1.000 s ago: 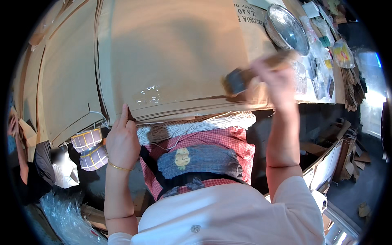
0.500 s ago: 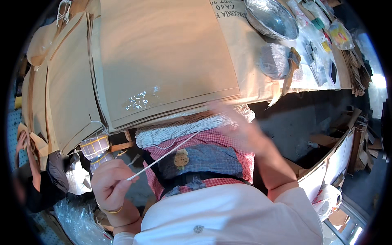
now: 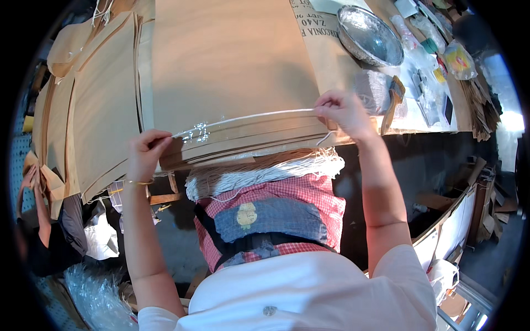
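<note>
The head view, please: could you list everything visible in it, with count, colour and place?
Cord: one, white, stretched taut between both hands over the paper stack's near edge.
Brown paper sheets: one stack, tan, table centre, glossy glue patch by the near edge.
More paper stacks: several, tan, left.
Cord bundle: one, white, on the lap below the table edge.
Bowl: one, silver, upper right.
Brush: one, wooden-handled, right of the stack.
Apron: one, red check with a blue pocket.
Left hand: pinching the cord's left end.
Right hand: pinching the right end.
</note>
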Available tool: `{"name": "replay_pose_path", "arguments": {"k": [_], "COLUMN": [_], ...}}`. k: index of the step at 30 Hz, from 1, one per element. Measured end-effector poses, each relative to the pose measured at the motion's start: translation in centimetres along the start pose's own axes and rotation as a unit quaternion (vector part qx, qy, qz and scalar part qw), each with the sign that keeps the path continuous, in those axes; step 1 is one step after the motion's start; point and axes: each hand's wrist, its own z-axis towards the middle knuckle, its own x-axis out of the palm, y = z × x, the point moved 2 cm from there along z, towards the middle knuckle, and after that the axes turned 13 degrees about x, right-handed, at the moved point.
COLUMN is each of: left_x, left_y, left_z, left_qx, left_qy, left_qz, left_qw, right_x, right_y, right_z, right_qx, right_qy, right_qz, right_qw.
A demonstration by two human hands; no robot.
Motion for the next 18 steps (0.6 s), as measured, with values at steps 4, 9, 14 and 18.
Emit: {"name": "replay_pose_path", "arguments": {"k": [4, 9, 14, 18], "left_x": [1.3, 2.2, 2.0, 2.6], "left_y": [2.2, -1.3, -1.6, -0.1], "left_z": [-0.6, -0.3, -1.0, -1.8], "left_qx": [0.023, 0.148, 0.273, 0.223], "left_qy": [-0.021, -0.089, -0.040, -0.043], "left_qz": [0.018, 0.260, 0.375, 0.250], "left_qw": [0.999, 0.950, 0.885, 0.941], "right_x": [1.7, 1.7, 0.3, 1.8], "right_y": [-1.7, -3.4, -2.1, -3.1], "right_z": [1.1, 1.6, 0.7, 0.7], "right_qx": [0.029, -0.033, 0.101, 0.037], "right_qy": [-0.021, -0.065, 0.101, 0.033], "right_qz": [-0.036, -0.009, 0.189, 0.097], "right_qw": [0.999, 0.997, 0.972, 0.994]}}
